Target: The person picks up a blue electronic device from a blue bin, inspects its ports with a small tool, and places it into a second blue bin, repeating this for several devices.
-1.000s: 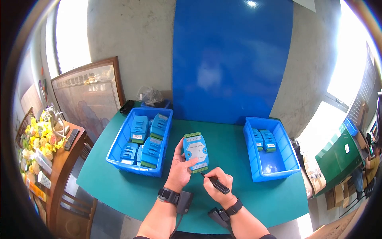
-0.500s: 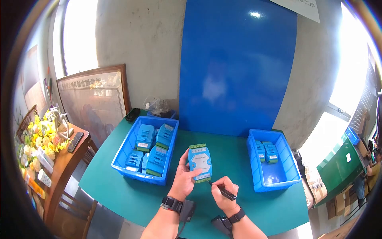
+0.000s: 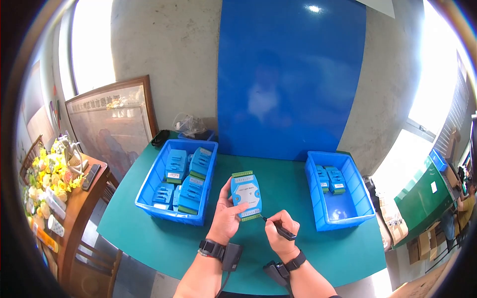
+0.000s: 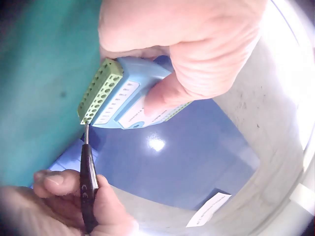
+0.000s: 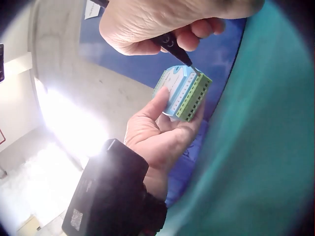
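My left hand [image 3: 226,218] grips a blue terminal module [image 3: 246,194] with green terminal blocks at both ends, thumb across its pale label face. In my right hand [image 3: 282,232] is a black-handled screwdriver [image 3: 285,232], pinched between thumb and fingers. The left wrist view shows its metal shaft [image 4: 87,133] reaching the end hole of the green terminal block [image 4: 101,91]. From the right wrist, the screwdriver [image 5: 176,48] again meets the corner of the green block [image 5: 196,98]. Both hands are over the green table.
A blue bin [image 3: 144,198] on the left holds several blue modules [image 3: 191,193]. On the right, another blue bin [image 3: 343,221] has modules [image 3: 335,180] at its far end. Behind stands a blue panel [image 3: 293,74]; a plastic bag [image 3: 190,125] lies at the back left.
The screwdriver tip has shifted right along the near terminal block, to its right end. My left hand keeps its grip on the module. The head view has tilted and returned.
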Tool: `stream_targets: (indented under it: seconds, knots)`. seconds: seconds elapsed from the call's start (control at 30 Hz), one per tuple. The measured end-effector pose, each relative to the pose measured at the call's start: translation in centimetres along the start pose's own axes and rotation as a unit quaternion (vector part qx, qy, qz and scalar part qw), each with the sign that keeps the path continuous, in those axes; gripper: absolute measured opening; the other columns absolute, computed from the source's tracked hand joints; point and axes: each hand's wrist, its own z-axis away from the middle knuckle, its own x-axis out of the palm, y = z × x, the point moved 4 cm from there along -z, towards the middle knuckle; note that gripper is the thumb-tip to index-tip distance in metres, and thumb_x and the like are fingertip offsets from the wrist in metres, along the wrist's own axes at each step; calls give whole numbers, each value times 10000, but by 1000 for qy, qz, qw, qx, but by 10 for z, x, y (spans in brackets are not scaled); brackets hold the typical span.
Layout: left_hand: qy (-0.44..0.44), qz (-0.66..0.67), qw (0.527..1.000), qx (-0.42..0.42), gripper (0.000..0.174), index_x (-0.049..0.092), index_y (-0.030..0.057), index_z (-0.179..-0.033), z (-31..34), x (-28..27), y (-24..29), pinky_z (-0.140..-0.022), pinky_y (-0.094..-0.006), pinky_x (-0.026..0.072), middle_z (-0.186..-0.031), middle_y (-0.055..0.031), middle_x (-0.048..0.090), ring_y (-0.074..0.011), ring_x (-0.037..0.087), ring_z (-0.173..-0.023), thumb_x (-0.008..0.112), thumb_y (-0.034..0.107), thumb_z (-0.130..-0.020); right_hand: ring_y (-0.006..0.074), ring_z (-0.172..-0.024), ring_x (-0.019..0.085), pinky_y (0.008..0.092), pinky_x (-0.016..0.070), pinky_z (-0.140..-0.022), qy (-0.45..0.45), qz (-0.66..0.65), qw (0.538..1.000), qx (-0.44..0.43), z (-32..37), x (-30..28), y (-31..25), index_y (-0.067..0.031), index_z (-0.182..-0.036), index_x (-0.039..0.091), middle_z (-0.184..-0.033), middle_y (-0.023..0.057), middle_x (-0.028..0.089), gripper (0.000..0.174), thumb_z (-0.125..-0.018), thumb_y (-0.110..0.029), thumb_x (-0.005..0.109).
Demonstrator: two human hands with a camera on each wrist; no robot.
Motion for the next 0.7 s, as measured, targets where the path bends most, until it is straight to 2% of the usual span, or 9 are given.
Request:
stream_targets:
  seconds: [0.13,0.23,0.53,0.6,0.7]
  knots:
    - [4,12,1000,-1,850,314,183,-1446,2,1,1,-941,-457,512,-1246,-128,529,-277,551,-1161,612,-170,-732,104,-489,555,247,440,-485,-1,-62,998,31,1,-2,-4,-11,-699,540,-561,48,571,68,-716,-3,606]
    - [-3,18,1000,3,843,325,181,-1442,2,1,2,-943,-457,509,-1252,-120,529,-274,551,-1161,618,-166,-732,105,-493,555,246,439,-488,0,-59,998,13,3,-3,-5,-12,-704,544,-572,50,573,68,-711,-10,611]
    - [-13,14,1000,-2,837,339,178,-1437,4,7,5,-960,-432,499,-1255,-108,534,-268,548,-1166,637,-156,-730,158,-476,554,267,442,-489,4,-16,998,-56,6,-6,-11,-29,-693,540,-575,75,576,86,-694,-34,627]
    - [-8,8,1000,-6,821,345,176,-1436,4,6,5,-972,-440,488,-1292,-97,524,-268,534,-1186,607,-168,-737,182,-462,556,278,436,-467,9,-14,997,-81,5,-7,-13,-47,-675,546,-550,65,554,100,-671,-17,642]
    - [-9,22,1000,-7,832,326,160,-1441,5,7,6,-966,-431,493,-1262,-104,535,-262,544,-1172,620,-161,-732,210,-445,545,289,428,-448,25,-14,986,-167,2,-6,-19,-68,-652,545,-531,55,534,119,-647,-4,646]
